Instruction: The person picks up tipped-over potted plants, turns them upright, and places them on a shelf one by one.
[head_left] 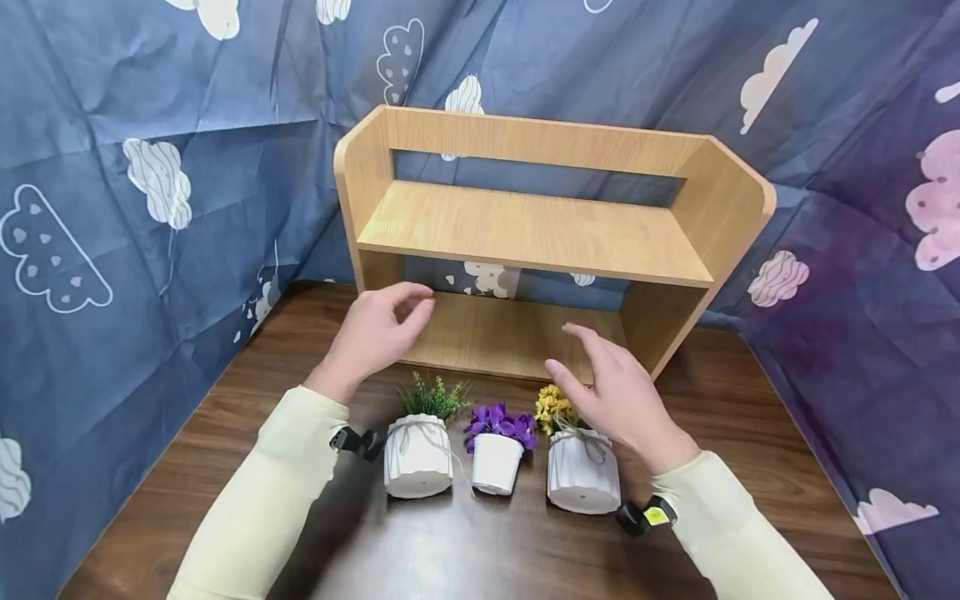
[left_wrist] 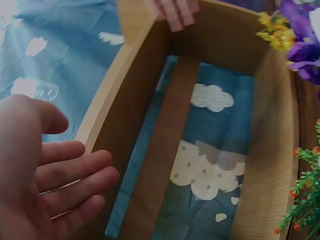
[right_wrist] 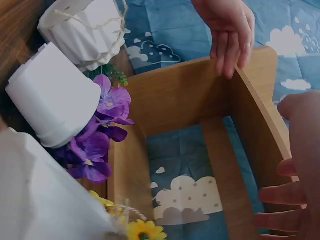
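Note:
My left hand (head_left: pixel 378 329) is held in front of the left half of a wooden two-tier shelf (head_left: pixel 532 229), its fingers loosely bent with nothing in them. Opposite it, my right hand (head_left: pixel 622 396) has its fingers spread near the shelf's right half, above a white pot with yellow flowers (head_left: pixel 585 471). This pot lies on its side, twine tied round it. Beside it lie a smaller white pot with purple flowers (head_left: pixel 497 462) and a twine-tied white pot with a green plant (head_left: pixel 418 458). In the left wrist view, the left palm (left_wrist: pixel 30 170) shows bare.
The shelf stands at the back of a dark wood table (head_left: pixel 420 554), both its tiers bare. A blue cloth with cloud prints (head_left: pixel 187 250) hangs behind and at both sides. Dark devices are strapped at both wrists.

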